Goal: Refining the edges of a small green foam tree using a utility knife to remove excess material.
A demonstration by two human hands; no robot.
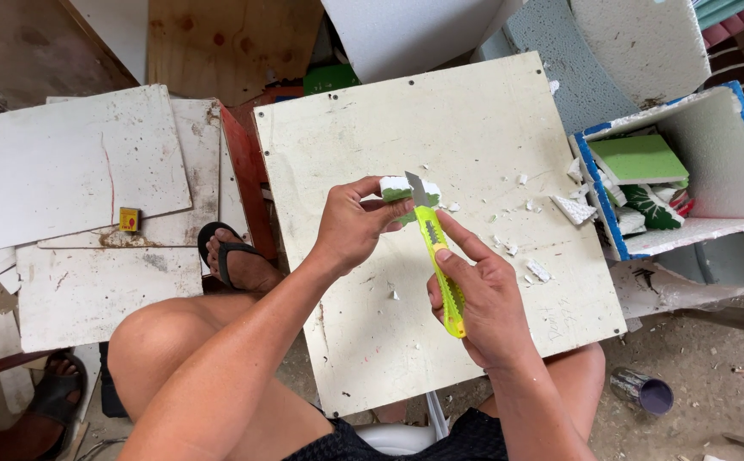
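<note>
Right now the small foam block (399, 189) sits pinched in my left hand (353, 224), held up over the middle of the scuffed white board (372, 341) that rests across my knees. It is a stubby white chunk with a bright green face on one side, its edges rough. My left fingers (370, 186) curl tight around it, thumb underneath and fingertips over the top. My right hand (483, 307) is clenched around the yellow-green utility knife (440, 269), forefinger stretched along its back, and the grey blade (420, 189) touches the block's right side. White crumbs (525, 205) lie scattered on the board just beyond. Off to my right a blue-edged foam box (730, 162) holds more green and white pieces.
</note>
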